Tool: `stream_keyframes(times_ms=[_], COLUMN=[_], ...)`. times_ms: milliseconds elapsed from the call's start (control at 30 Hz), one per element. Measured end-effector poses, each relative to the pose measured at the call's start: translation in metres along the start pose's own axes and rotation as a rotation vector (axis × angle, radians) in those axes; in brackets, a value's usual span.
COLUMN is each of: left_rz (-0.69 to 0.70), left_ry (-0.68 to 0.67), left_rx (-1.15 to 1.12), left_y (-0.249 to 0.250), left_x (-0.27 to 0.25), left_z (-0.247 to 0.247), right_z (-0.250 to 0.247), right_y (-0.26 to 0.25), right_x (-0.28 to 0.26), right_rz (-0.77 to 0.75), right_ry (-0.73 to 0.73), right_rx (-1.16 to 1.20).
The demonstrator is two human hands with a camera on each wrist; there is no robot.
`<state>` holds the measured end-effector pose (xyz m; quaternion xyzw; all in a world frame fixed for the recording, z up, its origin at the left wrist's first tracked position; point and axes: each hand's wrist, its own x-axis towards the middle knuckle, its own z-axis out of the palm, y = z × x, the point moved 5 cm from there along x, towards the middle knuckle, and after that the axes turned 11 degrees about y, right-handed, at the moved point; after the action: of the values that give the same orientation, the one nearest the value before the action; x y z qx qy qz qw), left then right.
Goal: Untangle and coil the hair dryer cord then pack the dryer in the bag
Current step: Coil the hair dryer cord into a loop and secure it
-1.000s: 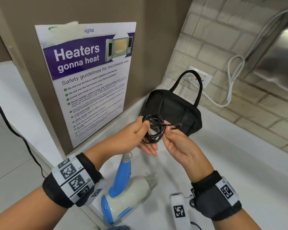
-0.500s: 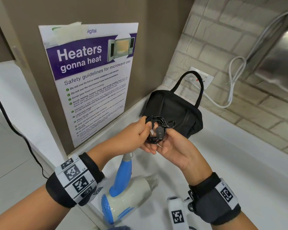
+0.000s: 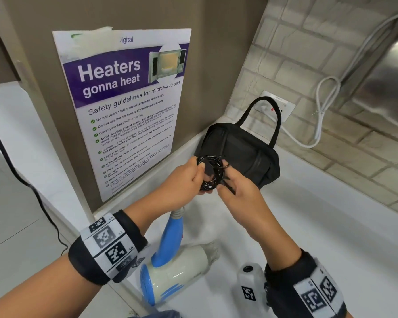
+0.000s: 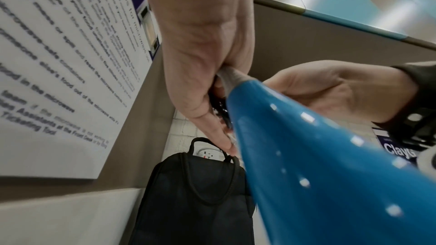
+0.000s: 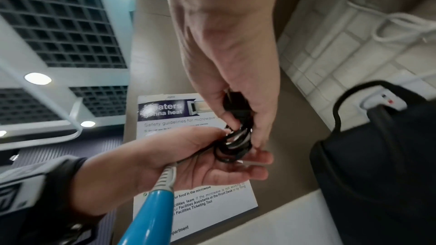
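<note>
1. Hair dryer (image 3: 179,269), white with a blue handle, lies on its side on the white counter (image 3: 331,237) below my wrists; its coiled black cord (image 3: 210,173) is held above it.
2. I see a microwave safety poster (image 3: 124,106) on the brown wall panel, pale brick tiles to the right, a wall socket (image 3: 278,106) and a white cable (image 3: 319,125).
3. Black bag (image 3: 241,157) sits upright in the corner, just behind the coil.
4. My left hand (image 3: 184,180) pinches the coil's side, thumb on top.
5. My right hand (image 3: 237,191) curls round the black plug (image 5: 237,107) and, I think, presses it against the loops.
</note>
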<state>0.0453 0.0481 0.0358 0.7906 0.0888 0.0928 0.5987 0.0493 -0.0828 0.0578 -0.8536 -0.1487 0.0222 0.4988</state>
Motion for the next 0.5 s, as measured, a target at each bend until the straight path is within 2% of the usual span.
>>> stream_keyframes(times_ms=[67, 167, 267, 400, 500], left_rz=[-0.092, -0.187, -0.232, -0.215, -0.13], left_ry=[0.046, 0.089, 0.091, 0.02, -0.006], left_rx=[-0.128, -0.316, -0.494, -0.515, -0.417], left_y=[-0.006, -0.011, -0.011, -0.004, 0.002], left_x=[0.002, 0.003, 0.003, -0.004, -0.006], left_z=[-0.003, -0.01, -0.015, -0.008, -0.005], right_z=[-0.001, -0.003, -0.008, -0.004, -0.005], right_y=[-0.001, 0.006, 0.021, 0.034, 0.037], right_x=[-0.009, -0.022, -0.035, -0.049, -0.047], right_rz=[-0.031, 0.044, 0.094, 0.08, 0.071], right_ry=[-0.025, -0.089, -0.129, -0.2, -0.213], right_rx=[-0.026, 0.06, 0.017, -0.104, -0.124])
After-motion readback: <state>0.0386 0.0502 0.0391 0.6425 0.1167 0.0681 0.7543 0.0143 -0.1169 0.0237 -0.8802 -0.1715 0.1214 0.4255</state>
